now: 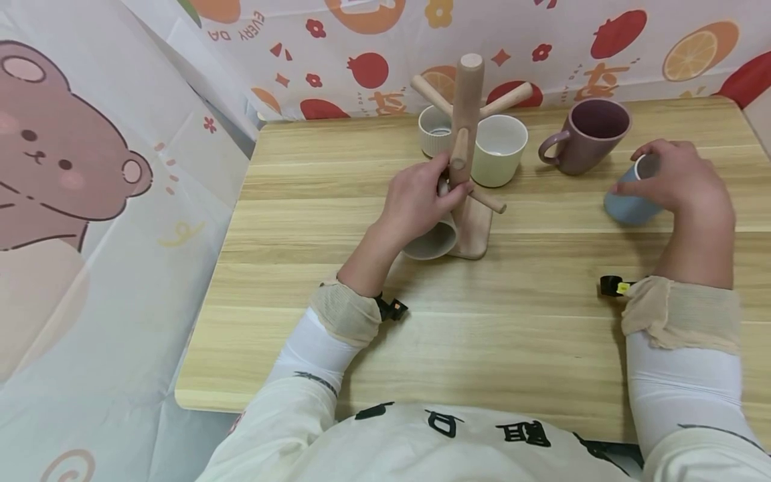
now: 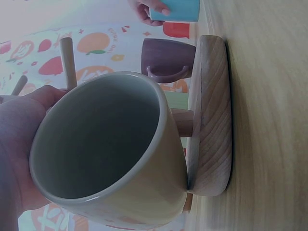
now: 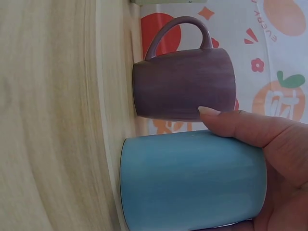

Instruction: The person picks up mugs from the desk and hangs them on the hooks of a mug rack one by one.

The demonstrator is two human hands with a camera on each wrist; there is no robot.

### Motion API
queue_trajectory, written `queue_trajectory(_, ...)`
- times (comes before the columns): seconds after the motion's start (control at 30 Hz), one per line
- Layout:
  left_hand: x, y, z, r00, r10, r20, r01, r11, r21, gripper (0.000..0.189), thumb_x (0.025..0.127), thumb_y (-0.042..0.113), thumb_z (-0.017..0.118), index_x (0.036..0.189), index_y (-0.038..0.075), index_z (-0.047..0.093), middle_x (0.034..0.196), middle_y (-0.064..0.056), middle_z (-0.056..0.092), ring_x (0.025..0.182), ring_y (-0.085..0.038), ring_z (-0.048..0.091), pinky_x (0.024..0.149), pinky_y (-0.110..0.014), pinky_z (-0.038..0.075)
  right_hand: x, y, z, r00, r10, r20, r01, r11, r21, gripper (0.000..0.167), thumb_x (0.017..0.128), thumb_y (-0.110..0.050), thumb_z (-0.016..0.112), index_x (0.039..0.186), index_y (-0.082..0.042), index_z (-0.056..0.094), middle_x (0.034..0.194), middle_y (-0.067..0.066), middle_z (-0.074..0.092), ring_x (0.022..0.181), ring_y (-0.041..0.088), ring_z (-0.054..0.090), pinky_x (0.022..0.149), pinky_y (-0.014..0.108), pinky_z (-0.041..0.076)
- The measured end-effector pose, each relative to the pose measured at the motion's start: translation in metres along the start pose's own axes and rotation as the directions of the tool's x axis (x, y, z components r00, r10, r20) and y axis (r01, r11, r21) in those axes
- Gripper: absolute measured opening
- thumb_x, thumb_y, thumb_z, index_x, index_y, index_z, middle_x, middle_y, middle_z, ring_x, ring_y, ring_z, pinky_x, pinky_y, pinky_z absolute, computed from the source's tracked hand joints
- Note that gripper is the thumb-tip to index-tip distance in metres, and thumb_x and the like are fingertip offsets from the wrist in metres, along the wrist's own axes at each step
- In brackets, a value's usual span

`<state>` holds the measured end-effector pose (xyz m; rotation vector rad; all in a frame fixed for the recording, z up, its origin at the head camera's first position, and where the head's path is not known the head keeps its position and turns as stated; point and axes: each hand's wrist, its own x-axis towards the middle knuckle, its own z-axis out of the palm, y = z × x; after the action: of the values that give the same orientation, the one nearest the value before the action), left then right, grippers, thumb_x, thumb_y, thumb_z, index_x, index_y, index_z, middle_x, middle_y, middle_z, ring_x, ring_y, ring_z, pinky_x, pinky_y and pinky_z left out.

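Observation:
My left hand grips a cream mug low beside the post of a wooden mug tree. The mug lies tilted, its mouth facing toward me, and its side is close against the tree's base. The hand hides its handle. Over on the right, my right hand holds a blue cup from above, thumb on one side near the rim. The cup's bottom is right at the tabletop. Left of it stands a purple mug, its handle pointing left.
Behind the mug tree stand a pale yellow cup and a small ribbed white cup. Bare wooden pegs stick out from the post. A fruit-print sheet hangs along the back edge of the wooden table.

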<state>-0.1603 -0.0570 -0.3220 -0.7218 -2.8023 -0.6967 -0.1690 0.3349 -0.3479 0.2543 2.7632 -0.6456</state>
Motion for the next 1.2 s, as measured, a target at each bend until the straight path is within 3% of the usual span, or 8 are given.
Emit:
queue_trajectory(0.23, -0.001, 0.001, -0.001, 1.0, 0.013, -0.016, -0.012, 1.0, 0.011, 0.03, 0.092, 0.042, 0.065, 0.093, 0.013, 0.057, 0.07, 0.001, 0.055, 0.066, -0.019, 0.051, 0.059, -0.034, 0.038, -0.002, -0.001, -0.002, 1.0, 0.011, 0.0, -0.011, 1.0, 0.004, 0.086, 0.084, -0.06, 0.065, 0.144, -0.005, 0.036, 0.142, 0.037, 0.027, 0.113, 0.056, 0.034, 0.075, 0.065, 0.041)
queue_trajectory(0.43, -0.003, 0.001, -0.001, 1.0, 0.021, -0.016, -0.021, 1.0, 0.011, 0.03, 0.092, 0.042, 0.065, 0.093, 0.013, 0.056, 0.069, 0.001, 0.055, 0.065, -0.018, 0.051, 0.058, -0.033, 0.037, -0.007, 0.003, -0.004, 1.0, -0.006, 0.0, 0.006, 1.0, 0.023, 0.085, 0.085, -0.058, 0.064, 0.144, -0.005, 0.036, 0.139, 0.036, 0.034, 0.113, 0.053, 0.038, 0.079, 0.066, 0.04)
queue_trajectory(0.67, -0.003, 0.0, -0.002, 0.999, 0.029, -0.027, -0.029, 1.0, 0.002, 0.029, 0.092, 0.04, 0.066, 0.092, 0.013, 0.057, 0.068, 0.001, 0.056, 0.067, -0.018, 0.052, 0.06, -0.033, 0.037, -0.02, -0.006, -0.014, 0.994, -0.104, -0.02, 0.105, 0.994, 0.036, 0.077, 0.087, -0.051, 0.067, 0.143, -0.005, 0.04, 0.142, 0.035, 0.034, 0.119, 0.053, 0.035, 0.084, 0.067, 0.036)
queue_trajectory(0.87, -0.003, -0.002, -0.001, 0.998, 0.049, -0.036, -0.049, 0.999, -0.013, 0.03, 0.092, 0.041, 0.067, 0.091, 0.012, 0.058, 0.068, 0.002, 0.056, 0.07, -0.018, 0.051, 0.063, -0.032, 0.038, -0.045, -0.024, -0.024, 0.97, -0.205, -0.13, 0.209, 0.978, 0.017, 0.068, 0.084, -0.043, 0.073, 0.135, -0.005, 0.049, 0.137, 0.031, 0.041, 0.114, 0.05, 0.039, 0.08, 0.063, 0.036)
queue_trajectory(0.97, -0.003, -0.003, -0.003, 0.995, 0.095, -0.04, -0.097, 0.994, -0.043, 0.028, 0.092, 0.039, 0.067, 0.092, 0.012, 0.06, 0.069, 0.003, 0.059, 0.069, -0.016, 0.05, 0.07, -0.032, 0.037, -0.059, -0.034, -0.028, 0.947, -0.239, -0.213, 0.249, 0.968, 0.021, 0.064, 0.082, -0.037, 0.077, 0.132, -0.005, 0.052, 0.135, 0.028, 0.045, 0.113, 0.048, 0.04, 0.074, 0.057, 0.036)
queue_trajectory(1.07, -0.003, -0.006, -0.007, 0.99, 0.14, -0.029, -0.142, 0.986, -0.093, 0.025, 0.093, 0.038, 0.066, 0.097, 0.014, 0.063, 0.078, 0.005, 0.065, 0.069, -0.011, 0.051, 0.082, -0.033, 0.036, -0.071, -0.042, -0.03, 0.909, -0.268, -0.319, 0.304, 0.95, 0.069, 0.06, 0.079, -0.029, 0.08, 0.129, -0.007, 0.055, 0.145, 0.019, 0.046, 0.124, 0.045, 0.041, 0.083, 0.057, 0.038)
queue_trajectory(1.13, -0.004, -0.008, -0.012, 0.989, 0.15, -0.016, -0.151, 0.982, -0.116, 0.025, 0.094, 0.039, 0.065, 0.105, 0.016, 0.065, 0.091, 0.005, 0.07, 0.073, -0.006, 0.056, 0.094, -0.036, 0.035, -0.078, -0.047, -0.029, 0.867, -0.287, -0.408, 0.366, 0.922, 0.128, 0.054, 0.077, -0.021, 0.081, 0.126, -0.011, 0.06, 0.15, 0.007, 0.046, 0.135, 0.033, 0.04, 0.096, 0.049, 0.04)
queue_trajectory(1.2, -0.005, -0.01, -0.019, 0.991, 0.136, -0.011, -0.137, 0.984, -0.118, 0.032, 0.094, 0.04, 0.064, 0.117, 0.018, 0.065, 0.107, 0.005, 0.071, 0.087, -0.006, 0.062, 0.107, -0.04, 0.032, -0.085, -0.052, -0.028, 0.804, -0.323, -0.5, 0.457, 0.873, 0.171, 0.053, 0.073, -0.013, 0.083, 0.122, -0.009, 0.064, 0.15, -0.003, 0.047, 0.14, 0.019, 0.039, 0.107, 0.036, 0.036)
